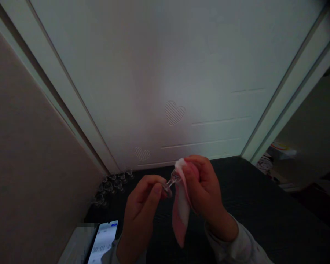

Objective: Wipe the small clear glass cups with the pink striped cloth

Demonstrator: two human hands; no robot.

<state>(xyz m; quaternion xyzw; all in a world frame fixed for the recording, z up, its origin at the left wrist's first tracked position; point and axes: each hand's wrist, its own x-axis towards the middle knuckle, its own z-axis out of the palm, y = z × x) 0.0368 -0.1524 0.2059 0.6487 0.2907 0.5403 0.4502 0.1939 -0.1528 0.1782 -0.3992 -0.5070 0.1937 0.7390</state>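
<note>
Between my hands is a small clear stemmed glass (pixel 171 182), tilted on its side. My left hand (pixel 143 205) pinches it by its foot, with thumb and fingers closed. My right hand (pixel 205 183) grips a pink and white cloth (pixel 180 216) that wraps round the bowl end of the glass. One end of the cloth hangs down below my right hand. The cloth and fingers partly hide the bowl.
Several small stemmed glasses (pixel 109 187) stand in a group at the table's left, by the wall. A lit phone (pixel 103 242) lies at the lower left on the dark table (pixel 236 205). A white panel with embossed hearts (pixel 175 113) rises behind the table.
</note>
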